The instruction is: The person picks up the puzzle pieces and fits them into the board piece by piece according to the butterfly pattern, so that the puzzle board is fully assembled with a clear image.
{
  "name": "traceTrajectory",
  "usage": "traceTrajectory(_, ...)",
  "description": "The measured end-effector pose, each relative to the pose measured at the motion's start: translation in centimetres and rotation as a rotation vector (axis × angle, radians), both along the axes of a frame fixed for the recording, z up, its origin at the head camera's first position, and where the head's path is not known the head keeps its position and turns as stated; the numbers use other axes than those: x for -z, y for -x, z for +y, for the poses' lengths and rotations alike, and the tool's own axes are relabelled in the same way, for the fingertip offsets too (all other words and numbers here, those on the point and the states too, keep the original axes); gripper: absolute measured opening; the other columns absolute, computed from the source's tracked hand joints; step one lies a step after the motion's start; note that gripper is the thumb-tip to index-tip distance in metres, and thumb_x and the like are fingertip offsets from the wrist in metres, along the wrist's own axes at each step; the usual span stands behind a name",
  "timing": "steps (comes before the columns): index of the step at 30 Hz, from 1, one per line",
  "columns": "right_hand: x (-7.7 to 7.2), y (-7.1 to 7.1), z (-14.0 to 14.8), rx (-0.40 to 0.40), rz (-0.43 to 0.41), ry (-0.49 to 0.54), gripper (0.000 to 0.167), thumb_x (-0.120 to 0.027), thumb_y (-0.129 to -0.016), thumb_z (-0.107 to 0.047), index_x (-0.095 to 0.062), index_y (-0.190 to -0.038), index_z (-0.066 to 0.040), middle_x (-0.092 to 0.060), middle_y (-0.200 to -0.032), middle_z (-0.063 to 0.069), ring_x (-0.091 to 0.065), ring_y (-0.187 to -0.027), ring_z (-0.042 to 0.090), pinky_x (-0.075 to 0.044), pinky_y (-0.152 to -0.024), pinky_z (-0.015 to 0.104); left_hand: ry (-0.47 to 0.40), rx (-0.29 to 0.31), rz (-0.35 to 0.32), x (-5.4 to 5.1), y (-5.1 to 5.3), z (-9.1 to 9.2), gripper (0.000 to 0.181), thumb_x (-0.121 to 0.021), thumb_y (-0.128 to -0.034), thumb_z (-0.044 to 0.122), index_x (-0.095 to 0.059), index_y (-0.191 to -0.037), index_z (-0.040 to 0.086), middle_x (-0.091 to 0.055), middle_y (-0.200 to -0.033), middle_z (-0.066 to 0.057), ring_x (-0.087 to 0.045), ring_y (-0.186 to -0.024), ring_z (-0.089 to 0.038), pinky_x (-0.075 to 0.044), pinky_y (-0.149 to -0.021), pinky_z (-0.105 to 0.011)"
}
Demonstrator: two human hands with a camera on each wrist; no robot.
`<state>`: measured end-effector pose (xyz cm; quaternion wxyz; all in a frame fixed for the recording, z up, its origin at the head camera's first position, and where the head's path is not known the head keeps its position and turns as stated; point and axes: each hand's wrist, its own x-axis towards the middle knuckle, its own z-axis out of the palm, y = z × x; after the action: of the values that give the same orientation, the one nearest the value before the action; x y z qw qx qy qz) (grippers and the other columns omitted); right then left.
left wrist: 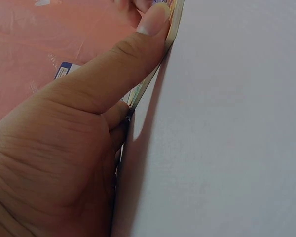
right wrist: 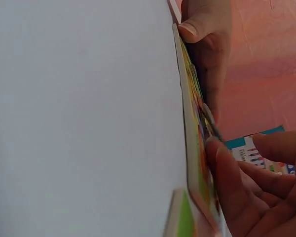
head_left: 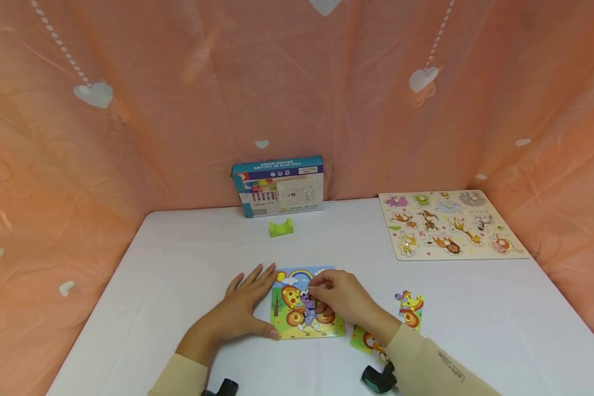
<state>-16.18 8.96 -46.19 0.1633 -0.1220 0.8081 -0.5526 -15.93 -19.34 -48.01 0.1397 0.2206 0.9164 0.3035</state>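
Observation:
A square picture puzzle point(head_left: 289, 332) with a butterfly character lies on the white table. Spread along its left side, my left hand point(head_left: 242, 309) touches the edge with its fingertips and thumb; the left wrist view shows the thumb of this hand point(left wrist: 74, 118) on the board's edge point(left wrist: 173, 30). Over the puzzle's right half, my right hand point(head_left: 344, 297) has its fingers bent. In the right wrist view this hand point(right wrist: 266, 192) pinches a thin piece point(right wrist: 210, 122), tilted against the board point(right wrist: 189, 143). The fingers hide part of the picture.
Loose puzzle pieces point(head_left: 411, 313) lie right of the board, some partly behind the right forearm. A wooden animal board point(head_left: 428, 254) is at the back right. A box point(head_left: 302, 202) stands at the back, with a green curved block point(head_left: 281, 228) before it.

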Motion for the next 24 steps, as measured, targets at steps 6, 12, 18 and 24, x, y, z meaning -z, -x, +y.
traceTrajectory(6, -0.9, -1.2, 0.5, -0.105, 0.31, -0.252, 0.02, -0.074, -0.105, -0.016, -0.077, -0.121, -0.005, -0.075, -0.107, -0.001, -0.069, -0.095, 0.016, -0.06, -0.086, 0.038, 0.004, 0.004, 0.001, 0.0, 0.0, 0.0, 0.128, -0.097, -0.0705, 0.062, -0.035, -0.171, 0.011, -0.021, -0.179, -0.001, -0.003, -0.166, -0.033, 0.009, -0.127, -0.063)
traceTrajectory(12, -1.2, -2.4, 1.0, -0.388, 0.517, -0.494, 0.043, -0.075, -0.105, -0.022, -0.07, -0.145, -0.005, -0.062, -0.154, 0.009, -0.052, -0.145, 0.03, -0.045, -0.117, 0.054, 0.014, 0.006, 0.017, 0.1, 0.1, 0.0, 0.129, -0.096, -0.0704, 0.062, -0.035, -0.171, 0.011, -0.022, -0.179, -0.001, -0.004, -0.166, -0.033, 0.007, -0.128, -0.063)
traceTrajectory(18, -0.9, -2.9, 1.2, -0.494, 0.567, -0.645, 0.056, -0.076, -0.104, -0.029, -0.063, -0.154, -0.005, -0.055, -0.162, 0.007, -0.045, -0.152, 0.032, -0.045, -0.117, 0.056, 0.013, 0.011, 0.021, 0.1, 0.2, 0.0, 0.129, -0.096, -0.0709, 0.061, -0.035, -0.171, 0.01, -0.022, -0.179, -0.003, -0.005, -0.166, -0.034, 0.006, -0.128, -0.063)
traceTrajectory(24, -0.6, -2.8, 1.7, -0.468, 0.484, -0.537, 0.056, -0.073, -0.106, -0.029, -0.061, -0.157, -0.009, -0.051, -0.165, 0.005, -0.04, -0.156, 0.032, -0.039, -0.12, 0.059, 0.01, 0.012, 0.022, 0.2, 0.1, 0.0, 0.129, -0.096, -0.0709, 0.062, -0.035, -0.171, 0.009, -0.022, -0.179, -0.004, -0.005, -0.166, -0.034, 0.006, -0.128, -0.064)
